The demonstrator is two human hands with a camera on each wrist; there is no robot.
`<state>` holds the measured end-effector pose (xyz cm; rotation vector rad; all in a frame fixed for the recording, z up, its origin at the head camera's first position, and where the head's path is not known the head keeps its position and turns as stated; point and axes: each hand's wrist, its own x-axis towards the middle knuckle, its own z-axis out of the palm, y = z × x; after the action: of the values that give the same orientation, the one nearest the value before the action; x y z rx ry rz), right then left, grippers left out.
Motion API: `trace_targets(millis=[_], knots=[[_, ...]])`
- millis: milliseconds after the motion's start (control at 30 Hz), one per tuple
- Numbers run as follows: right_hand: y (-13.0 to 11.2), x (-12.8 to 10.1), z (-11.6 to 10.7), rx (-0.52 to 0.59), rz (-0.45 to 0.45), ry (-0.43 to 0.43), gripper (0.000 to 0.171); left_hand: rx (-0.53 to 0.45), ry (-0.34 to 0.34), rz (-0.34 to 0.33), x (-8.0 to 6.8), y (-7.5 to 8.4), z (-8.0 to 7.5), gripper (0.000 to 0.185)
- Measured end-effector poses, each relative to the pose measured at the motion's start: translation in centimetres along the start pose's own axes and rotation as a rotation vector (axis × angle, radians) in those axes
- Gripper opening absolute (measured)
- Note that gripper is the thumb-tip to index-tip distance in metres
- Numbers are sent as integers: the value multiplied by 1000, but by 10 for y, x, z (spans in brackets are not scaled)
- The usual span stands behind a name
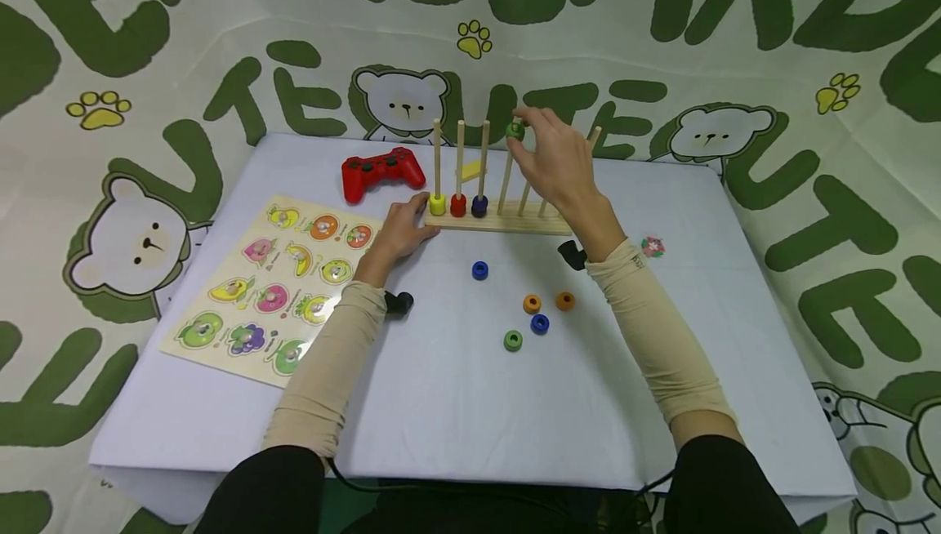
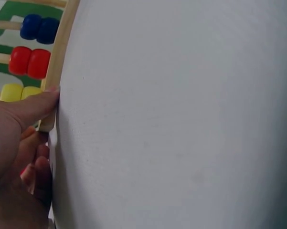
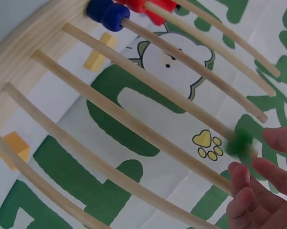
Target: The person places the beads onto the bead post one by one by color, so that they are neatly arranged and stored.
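Observation:
A wooden peg stand [image 1: 500, 225] has a row of upright pegs. Pairs of yellow beads [image 1: 437, 205], red beads [image 1: 458, 206] and dark blue beads [image 1: 479, 207] sit at the bottoms of its three leftmost pegs. My left hand [image 1: 403, 228] grips the stand's left end, thumb along the edge of the base [image 2: 57, 57]. High on the fourth peg [image 3: 148, 78] is a green bead [image 1: 515, 130], blurred in the right wrist view. My right hand [image 1: 560, 160] is beside that peg's tip, its thumb and fingers spread apart around the bead with a gap showing.
Loose on the white table lie blue beads [image 1: 480, 270], orange beads [image 1: 532, 304] and a green bead [image 1: 513, 340]. A fruit puzzle board [image 1: 243, 289] is at left, a red game controller [image 1: 382, 173] behind it. Yellow blocks [image 3: 100, 52] lie behind the stand; a small pink-green piece [image 1: 652, 246] is at right.

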<state>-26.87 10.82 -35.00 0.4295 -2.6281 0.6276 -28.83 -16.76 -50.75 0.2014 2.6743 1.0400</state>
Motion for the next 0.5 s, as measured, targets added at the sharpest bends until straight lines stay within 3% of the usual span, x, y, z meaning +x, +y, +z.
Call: trace_targets(millis=[133,300,400,500], knots=[[2,-7,0,11,-21,37,42,2,-6,-4,0,-1,0,78],[2,-31,-3,67,-123,114,35,-5,0,3,0,1,-1,77],[-2,-58,-8,87,-189,-30,31,-5,-3,5,0,1,-2,78],[-6,-90,-6,79,-236,-352,32,7,-10,6,0,-1,-2,78]])
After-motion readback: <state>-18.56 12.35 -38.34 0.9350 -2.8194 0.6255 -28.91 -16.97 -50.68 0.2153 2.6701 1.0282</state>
